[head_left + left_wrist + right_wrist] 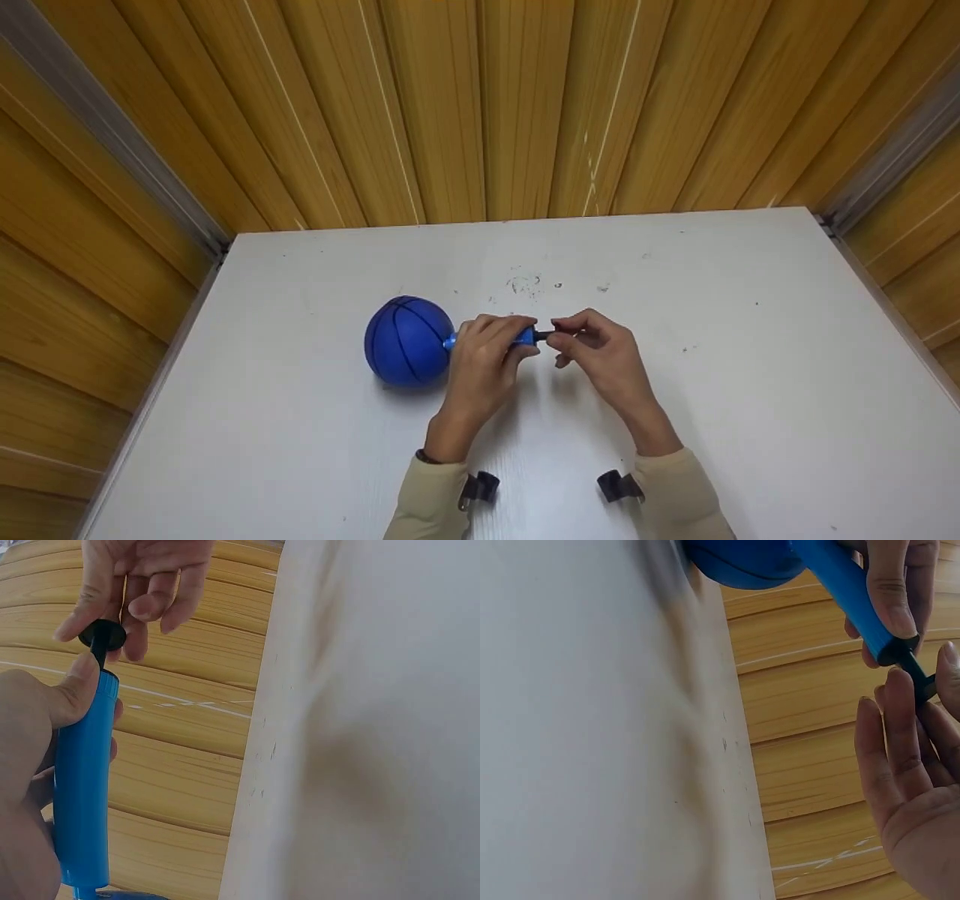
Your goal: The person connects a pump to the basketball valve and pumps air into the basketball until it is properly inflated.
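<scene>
My left hand [478, 364] grips the blue barrel of a hand pump [81, 795], its thumb near the plunger end. Thumb and fingers of my right hand [606, 358] pinch the pump's black disc-shaped handle [109, 634], with a short length of black rod showing between handle and barrel. The far end of the pump meets a blue ball [409, 342] with black seam lines, left of my hands. In the right wrist view, the ball [750, 561] is partly cut off by the top edge. Much of the barrel lies hidden behind my left hand in the head view.
A white table [285, 450] with small dark marks lies under the hands. Wood-patterned panels [517, 112] rise behind its far edge and at both sides. Black camera mounts [619, 486] stick out from the beige sleeves [675, 491].
</scene>
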